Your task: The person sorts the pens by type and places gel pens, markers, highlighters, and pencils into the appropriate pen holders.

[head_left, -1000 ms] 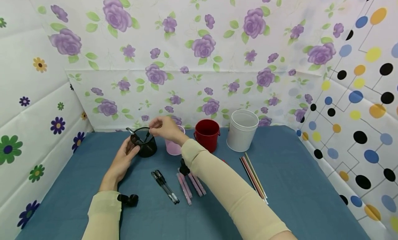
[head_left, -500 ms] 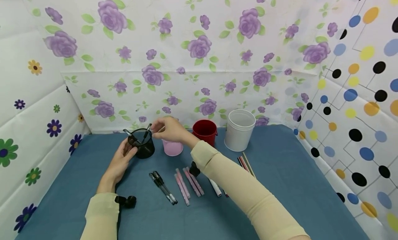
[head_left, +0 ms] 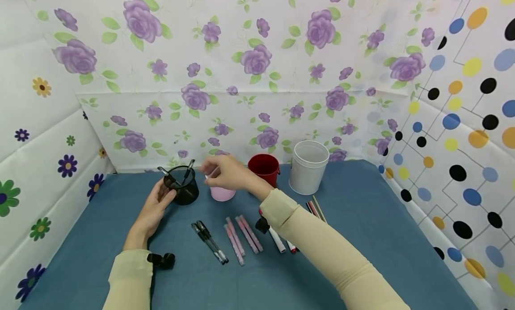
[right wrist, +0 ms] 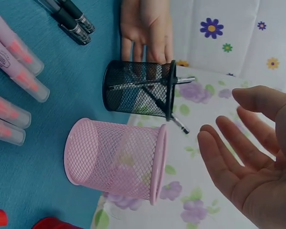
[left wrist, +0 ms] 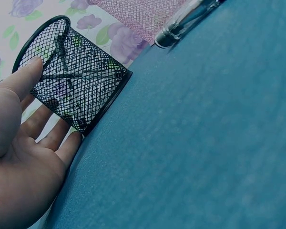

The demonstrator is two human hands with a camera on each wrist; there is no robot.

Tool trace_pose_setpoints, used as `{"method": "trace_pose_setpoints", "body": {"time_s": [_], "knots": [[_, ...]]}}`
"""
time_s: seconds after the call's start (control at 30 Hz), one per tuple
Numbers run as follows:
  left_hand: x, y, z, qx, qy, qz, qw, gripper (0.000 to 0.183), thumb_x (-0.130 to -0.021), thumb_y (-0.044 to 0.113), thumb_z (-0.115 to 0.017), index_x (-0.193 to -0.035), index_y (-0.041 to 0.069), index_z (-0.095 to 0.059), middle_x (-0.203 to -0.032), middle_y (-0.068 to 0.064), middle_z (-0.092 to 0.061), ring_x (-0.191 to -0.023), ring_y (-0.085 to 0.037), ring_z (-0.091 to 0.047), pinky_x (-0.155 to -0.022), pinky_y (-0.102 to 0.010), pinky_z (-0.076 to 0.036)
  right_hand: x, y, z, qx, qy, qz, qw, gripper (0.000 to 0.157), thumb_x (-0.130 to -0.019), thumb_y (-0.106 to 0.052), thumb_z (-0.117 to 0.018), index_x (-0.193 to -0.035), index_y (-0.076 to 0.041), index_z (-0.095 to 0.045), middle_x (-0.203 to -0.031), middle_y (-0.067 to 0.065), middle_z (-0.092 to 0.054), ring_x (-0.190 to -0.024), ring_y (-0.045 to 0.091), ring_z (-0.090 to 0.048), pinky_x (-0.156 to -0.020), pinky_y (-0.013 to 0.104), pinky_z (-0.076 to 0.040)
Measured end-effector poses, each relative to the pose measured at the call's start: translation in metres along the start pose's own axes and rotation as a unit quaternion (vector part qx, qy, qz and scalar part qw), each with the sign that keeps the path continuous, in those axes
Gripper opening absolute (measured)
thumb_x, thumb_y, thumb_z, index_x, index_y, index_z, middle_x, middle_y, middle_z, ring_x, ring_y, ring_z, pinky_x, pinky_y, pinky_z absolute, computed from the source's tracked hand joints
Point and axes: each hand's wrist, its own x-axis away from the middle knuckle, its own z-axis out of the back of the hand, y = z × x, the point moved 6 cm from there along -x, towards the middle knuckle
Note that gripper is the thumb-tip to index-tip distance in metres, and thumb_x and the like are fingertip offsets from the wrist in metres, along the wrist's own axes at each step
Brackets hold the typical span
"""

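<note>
A black mesh pen holder stands upright at the back left of the table, with two pens leaning apart inside it. My left hand holds the holder's left side, the thumb against the mesh near the rim and the other fingers round the far side. My right hand hovers above a pink mesh holder, its fingers loosely bent and nothing between them. In the right wrist view it is apart from both holders. In the head view it partly hides the pink one.
Two black-capped gel pens lie in front. Beside them are several pink highlighters, white markers and colored pencils, partly under my right sleeve. A red bucket and a white bin stand at the back.
My right hand has let go of the pen, which now leans in the black holder, and has drawn back to the right. The left hand has kept its place at the holder.
</note>
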Motion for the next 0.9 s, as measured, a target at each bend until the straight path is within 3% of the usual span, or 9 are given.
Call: {"method": "trace_pose_setpoints", "body": {"time_s": [0.37, 0.5, 0.9], "knots": [[-0.001, -0.001, 0.000, 0.004, -0.002, 0.000, 1.0000, 0.077, -0.113, 0.038, -0.053, -0.173, 0.019, -0.009, -0.176, -0.018, -0.013, -0.163, -0.037, -0.012, -0.129, -0.061, -0.017, 0.032, 0.001, -0.001, 0.012, 0.004, -0.018, 1.000, 0.034, -0.099, -0.009, -0.075, -0.131, -0.002, -0.070, -0.126, 0.017, -0.074, -0.106, 0.027, -0.075, -0.090, 0.027, -0.061], [-0.001, -0.001, 0.000, 0.004, -0.001, 0.001, 1.0000, 0.078, -0.112, 0.039, -0.054, -0.173, 0.018, -0.009, -0.176, -0.018, -0.014, -0.163, -0.037, -0.012, -0.129, -0.060, -0.017, 0.042, 0.005, -0.006, 0.021, 0.007, -0.038, 0.999, 0.031, -0.098, -0.010, -0.075, -0.129, -0.005, -0.071, -0.125, 0.016, -0.074, -0.108, 0.030, -0.074, -0.087, 0.027, -0.061], [-0.001, -0.001, 0.000, 0.006, 0.001, 0.006, 1.0000, 0.079, -0.113, 0.038, -0.054, -0.173, 0.018, -0.007, -0.177, -0.018, -0.012, -0.163, -0.037, -0.011, -0.129, -0.060, -0.016, 0.064, 0.017, -0.030, 0.042, 0.000, -0.072, 0.997, 0.032, -0.098, -0.014, -0.079, -0.129, -0.010, -0.071, -0.123, 0.014, -0.075, -0.101, 0.021, -0.074, -0.086, 0.025, -0.060]]}}
